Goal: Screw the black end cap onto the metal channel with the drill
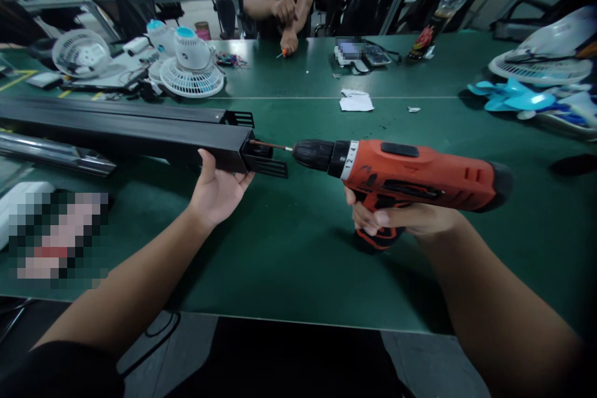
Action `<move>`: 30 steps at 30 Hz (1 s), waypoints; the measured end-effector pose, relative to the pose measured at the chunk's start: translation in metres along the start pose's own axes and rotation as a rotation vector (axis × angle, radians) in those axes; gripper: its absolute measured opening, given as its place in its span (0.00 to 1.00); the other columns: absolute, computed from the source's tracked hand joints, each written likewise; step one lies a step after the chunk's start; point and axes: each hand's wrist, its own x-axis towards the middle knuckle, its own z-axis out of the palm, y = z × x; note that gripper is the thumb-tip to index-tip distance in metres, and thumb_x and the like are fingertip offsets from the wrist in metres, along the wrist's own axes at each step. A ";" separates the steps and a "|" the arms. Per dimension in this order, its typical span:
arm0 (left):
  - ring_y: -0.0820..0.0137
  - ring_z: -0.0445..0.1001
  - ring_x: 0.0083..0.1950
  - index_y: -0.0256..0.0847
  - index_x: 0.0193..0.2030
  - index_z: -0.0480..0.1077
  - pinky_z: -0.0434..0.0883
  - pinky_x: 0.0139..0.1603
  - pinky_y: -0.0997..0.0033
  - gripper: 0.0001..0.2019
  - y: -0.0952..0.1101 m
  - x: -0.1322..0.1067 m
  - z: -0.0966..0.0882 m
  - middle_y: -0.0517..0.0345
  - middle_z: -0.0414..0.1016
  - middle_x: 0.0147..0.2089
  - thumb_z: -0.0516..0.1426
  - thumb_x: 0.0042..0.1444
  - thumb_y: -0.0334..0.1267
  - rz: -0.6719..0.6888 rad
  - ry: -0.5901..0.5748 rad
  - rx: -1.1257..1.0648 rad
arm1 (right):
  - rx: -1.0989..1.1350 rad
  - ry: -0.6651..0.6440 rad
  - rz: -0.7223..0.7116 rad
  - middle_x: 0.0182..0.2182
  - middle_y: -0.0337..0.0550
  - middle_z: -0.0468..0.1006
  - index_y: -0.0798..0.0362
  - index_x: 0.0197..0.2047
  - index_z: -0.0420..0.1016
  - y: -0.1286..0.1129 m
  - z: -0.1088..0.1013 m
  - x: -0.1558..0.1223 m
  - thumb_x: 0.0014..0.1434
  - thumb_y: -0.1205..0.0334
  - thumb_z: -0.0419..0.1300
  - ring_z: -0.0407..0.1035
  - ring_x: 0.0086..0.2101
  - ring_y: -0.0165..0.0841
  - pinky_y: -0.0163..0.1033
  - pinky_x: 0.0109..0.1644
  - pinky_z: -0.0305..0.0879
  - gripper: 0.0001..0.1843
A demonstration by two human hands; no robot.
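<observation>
My left hand [217,186] grips the near end of a long black rectangular metal housing [140,140] that lies across the green table [298,261]. My right hand [396,219] is wrapped round the handle of an orange and black cordless drill [410,174]. The drill is held level and points left. Its thin bit [270,145] reaches into the open end of the housing, beside a black bracket [268,165].
Small white desk fans and fan grilles [191,78] lie at the far left. Blue fan blades [517,96] and a white grille sit at the right. Paper scraps [357,101] lie mid-table. A silver tube [56,155] lies left. A person sits across the table, hands together.
</observation>
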 end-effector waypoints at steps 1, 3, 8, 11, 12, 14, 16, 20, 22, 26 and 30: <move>0.52 0.70 0.89 0.59 0.84 0.73 0.77 0.82 0.55 0.38 0.000 0.000 0.000 0.57 0.84 0.79 0.58 0.78 0.74 -0.001 -0.003 -0.002 | 0.003 0.003 -0.001 0.25 0.33 0.79 0.50 0.56 0.90 0.000 0.000 0.000 0.64 0.48 0.85 0.79 0.25 0.33 0.40 0.35 0.82 0.23; 0.53 0.71 0.89 0.59 0.84 0.73 0.77 0.81 0.56 0.38 0.000 0.000 0.000 0.57 0.85 0.78 0.58 0.77 0.74 -0.004 -0.005 -0.008 | 0.003 0.006 0.001 0.25 0.33 0.79 0.50 0.55 0.90 0.001 0.000 -0.001 0.65 0.48 0.85 0.79 0.25 0.34 0.40 0.35 0.83 0.22; 0.53 0.71 0.89 0.56 0.81 0.76 0.79 0.78 0.58 0.35 0.001 -0.001 0.003 0.56 0.84 0.79 0.59 0.78 0.73 -0.004 0.020 -0.002 | -0.004 0.013 -0.013 0.26 0.33 0.80 0.50 0.55 0.90 0.002 0.000 -0.001 0.64 0.47 0.85 0.79 0.25 0.34 0.41 0.36 0.85 0.23; 0.52 0.70 0.89 0.56 0.81 0.76 0.79 0.78 0.58 0.35 0.001 -0.001 0.004 0.55 0.84 0.79 0.60 0.78 0.72 0.000 0.012 -0.015 | -0.008 0.019 -0.017 0.26 0.34 0.81 0.50 0.55 0.91 0.002 0.000 -0.001 0.64 0.48 0.85 0.79 0.25 0.34 0.41 0.34 0.83 0.22; 0.52 0.70 0.89 0.56 0.81 0.76 0.79 0.78 0.58 0.36 0.000 -0.001 0.004 0.55 0.84 0.79 0.60 0.78 0.72 0.003 0.012 -0.017 | -0.010 0.017 -0.020 0.26 0.35 0.81 0.50 0.55 0.91 0.002 0.000 -0.001 0.64 0.48 0.85 0.79 0.25 0.34 0.41 0.34 0.83 0.22; 0.51 0.70 0.89 0.55 0.81 0.76 0.79 0.77 0.58 0.37 -0.001 0.000 0.003 0.54 0.84 0.79 0.59 0.77 0.74 0.013 0.020 -0.012 | -0.016 0.019 -0.025 0.26 0.35 0.81 0.49 0.55 0.91 0.001 0.001 -0.001 0.64 0.48 0.85 0.79 0.24 0.34 0.42 0.34 0.83 0.22; 0.51 0.70 0.89 0.54 0.81 0.76 0.80 0.77 0.58 0.39 -0.002 0.001 0.002 0.53 0.84 0.79 0.58 0.77 0.75 0.022 0.032 -0.004 | -0.017 0.016 -0.027 0.26 0.35 0.82 0.49 0.54 0.91 0.000 0.001 0.000 0.64 0.48 0.85 0.78 0.24 0.33 0.41 0.33 0.83 0.22; 0.51 0.72 0.88 0.56 0.82 0.75 0.79 0.78 0.56 0.38 -0.003 0.002 -0.001 0.54 0.85 0.77 0.58 0.77 0.75 0.017 0.021 -0.009 | -0.014 0.018 -0.033 0.26 0.34 0.82 0.50 0.53 0.91 -0.001 0.003 0.001 0.64 0.47 0.85 0.79 0.24 0.33 0.39 0.33 0.83 0.22; 0.51 0.72 0.88 0.57 0.83 0.74 0.78 0.79 0.55 0.39 -0.003 0.002 -0.002 0.54 0.86 0.77 0.58 0.77 0.75 0.009 0.010 -0.019 | -0.007 0.029 -0.034 0.24 0.33 0.80 0.49 0.53 0.91 -0.001 0.004 0.001 0.63 0.47 0.85 0.79 0.24 0.33 0.39 0.33 0.83 0.22; 0.50 0.72 0.88 0.57 0.84 0.74 0.77 0.80 0.55 0.39 -0.002 0.002 -0.002 0.54 0.86 0.77 0.58 0.77 0.75 0.012 0.012 -0.023 | 0.002 0.026 -0.017 0.24 0.32 0.80 0.50 0.54 0.91 0.000 0.003 0.000 0.63 0.48 0.86 0.79 0.24 0.33 0.40 0.34 0.84 0.22; 0.50 0.74 0.86 0.55 0.83 0.75 0.79 0.78 0.55 0.39 -0.002 0.001 0.001 0.53 0.86 0.76 0.58 0.77 0.75 0.019 0.032 -0.010 | 0.002 0.013 -0.006 0.25 0.33 0.80 0.50 0.55 0.90 0.001 0.001 0.000 0.64 0.47 0.85 0.80 0.25 0.33 0.39 0.35 0.84 0.23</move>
